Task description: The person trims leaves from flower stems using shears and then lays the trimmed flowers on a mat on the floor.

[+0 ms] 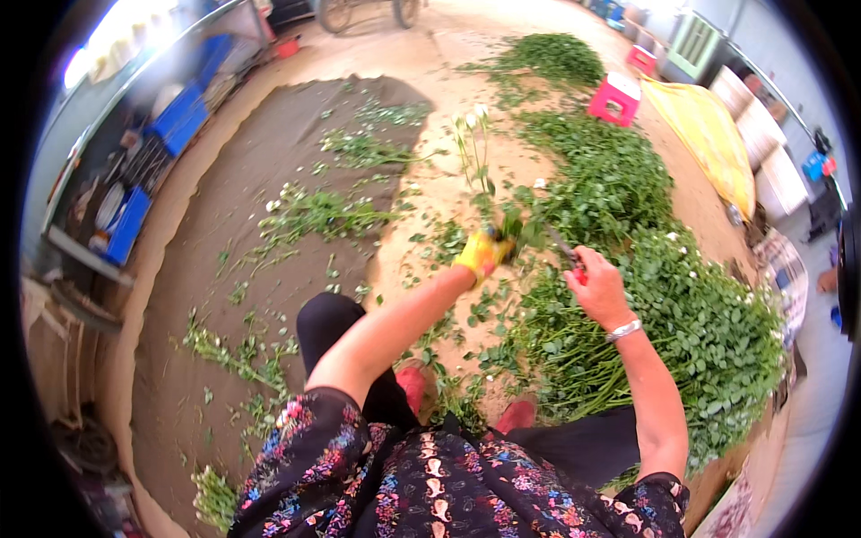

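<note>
My left hand (pixel 482 256), in a yellow glove with dark parts, is closed around a few long-stemmed white flowers (pixel 475 161). Their pale blooms point away from me, and blurred green leaves hang about the glove. Bare, with a silver bracelet at the wrist, my right hand (pixel 601 294) grips pruning shears (pixel 581 273) by the red handle. The dark blades reach toward the leaves beside my left hand; whether they touch is too blurred to tell. A large heap of leafy cut stems (pixel 691 332) lies beneath and beyond my right forearm.
On the left, a dark cloth (pixel 233 215) bears several bunches of trimmed stems (pixel 323 215). Another leafy pile (pixel 560 57) lies farther off. A pink stool (pixel 615 100) with a white top stands near a yellow sheet (pixel 708 134). Shelving with blue bins (pixel 179 119) lines the left wall.
</note>
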